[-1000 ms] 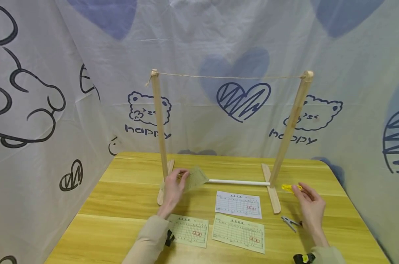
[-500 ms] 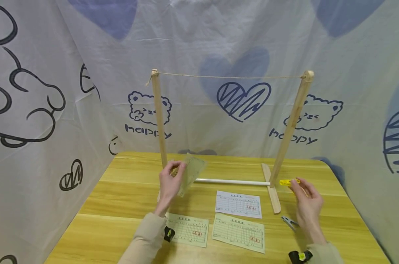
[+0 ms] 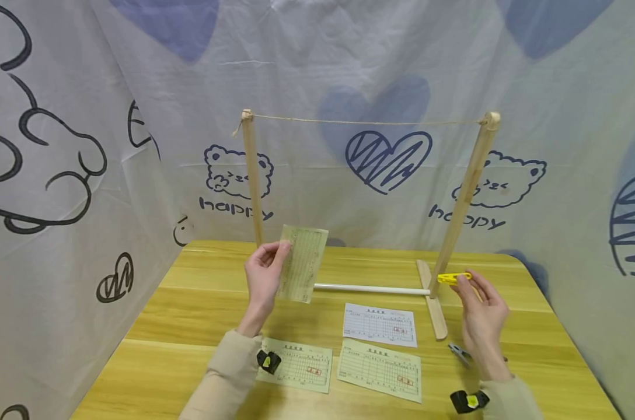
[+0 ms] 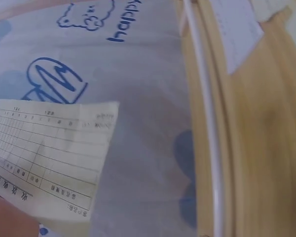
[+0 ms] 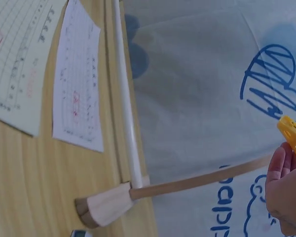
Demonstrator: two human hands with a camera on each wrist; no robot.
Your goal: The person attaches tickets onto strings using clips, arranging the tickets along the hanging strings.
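My left hand (image 3: 264, 273) pinches a pale green receipt slip (image 3: 304, 265) by its left edge and holds it upright above the table. In the left wrist view the printed grid of that receipt slip (image 4: 49, 148) faces the camera. Between thumb and fingers, my right hand (image 3: 482, 318) grips a yellow clothespin (image 3: 454, 278), in front of the right post's foot. The clothespin (image 5: 292, 133) also shows at the right edge of the right wrist view. A thin string (image 3: 365, 122) runs between the tops of two wooden posts, and nothing hangs on it.
A white receipt slip (image 3: 379, 325) and two green ones, left (image 3: 302, 379) and right (image 3: 370, 373), lie on the wooden table (image 3: 154, 344). A grey clothespin (image 3: 459, 353) lies by my right wrist. A white rod (image 3: 372, 289) joins the feet of the right post (image 3: 461, 210) and left post (image 3: 253, 181).
My left hand has raised the green receipt slip and turned it upright. My right hand has moved slightly up and left with the yellow clothespin.
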